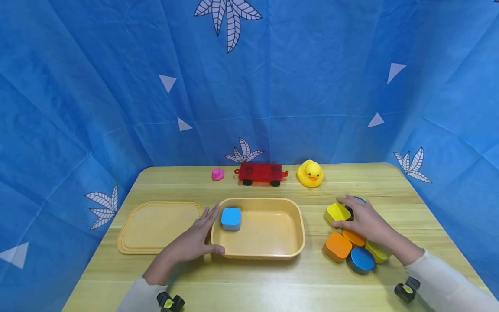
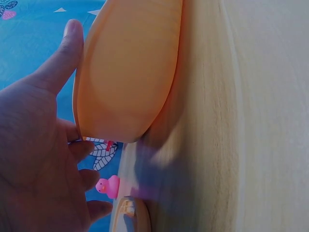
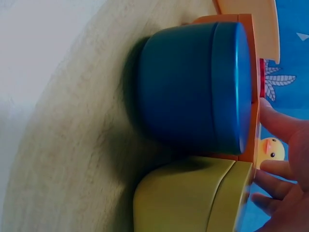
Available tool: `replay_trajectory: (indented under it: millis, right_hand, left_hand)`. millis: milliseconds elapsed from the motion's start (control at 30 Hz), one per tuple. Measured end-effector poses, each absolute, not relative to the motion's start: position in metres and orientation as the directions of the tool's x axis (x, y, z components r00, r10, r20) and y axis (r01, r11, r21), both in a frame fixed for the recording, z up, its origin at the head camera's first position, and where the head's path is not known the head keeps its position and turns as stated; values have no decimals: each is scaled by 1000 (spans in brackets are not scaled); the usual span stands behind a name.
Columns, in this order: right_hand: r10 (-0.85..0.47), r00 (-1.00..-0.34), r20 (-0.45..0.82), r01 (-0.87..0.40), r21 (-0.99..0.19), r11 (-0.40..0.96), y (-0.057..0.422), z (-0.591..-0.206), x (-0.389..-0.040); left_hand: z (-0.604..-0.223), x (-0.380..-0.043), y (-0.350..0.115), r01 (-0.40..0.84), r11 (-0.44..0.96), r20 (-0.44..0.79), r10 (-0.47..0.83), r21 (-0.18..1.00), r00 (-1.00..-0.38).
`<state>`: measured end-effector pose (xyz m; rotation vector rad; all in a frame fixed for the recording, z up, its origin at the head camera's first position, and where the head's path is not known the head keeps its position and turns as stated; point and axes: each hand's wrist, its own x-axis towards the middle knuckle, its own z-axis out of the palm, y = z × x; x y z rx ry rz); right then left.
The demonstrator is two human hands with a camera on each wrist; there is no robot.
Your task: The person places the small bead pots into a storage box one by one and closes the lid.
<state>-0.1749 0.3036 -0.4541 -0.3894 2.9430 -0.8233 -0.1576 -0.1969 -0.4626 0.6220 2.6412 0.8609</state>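
Observation:
In the head view my left hand [image 1: 196, 238] rests at the left end of a beige tub [image 1: 298, 225], fingers extended along its side and thumb at the front corner. A light blue block [image 1: 231, 218] lies inside the tub's left end. My right hand [image 1: 362, 219], at the right, pinches a yellow lidded box [image 1: 337, 212] between thumb and fingers. Around it are an orange box [image 1: 337, 247], a round blue lidded box [image 1: 361, 260], another orange piece [image 1: 354, 237] and a second yellow box [image 1: 377, 252]. In the right wrist view the round blue box [image 3: 193, 87] hides the pinched box.
A flat beige lid [image 1: 161, 227] lies left of the tub. Along the table's back edge stand a pink duck [image 1: 218, 174], a red toy wagon [image 1: 260, 172] and a yellow duck [image 1: 310, 174]. A dark blue piece [image 1: 358, 199] is partly hidden behind my right hand.

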Motion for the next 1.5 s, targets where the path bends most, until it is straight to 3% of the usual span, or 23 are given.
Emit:
replay_trajectory:
  millis: [600,1500]
  right_hand:
    - [-269,-963,30,-248,-496,832,303,-453,-176]
    - [-356,-930,91,-348,-533,771,260,-408,-170]
  left_hand:
    - [-462,-157,-197,327,721,-123,494,611,-861]
    - [-462,-157,-197,330,724,-118,492,606,-863]
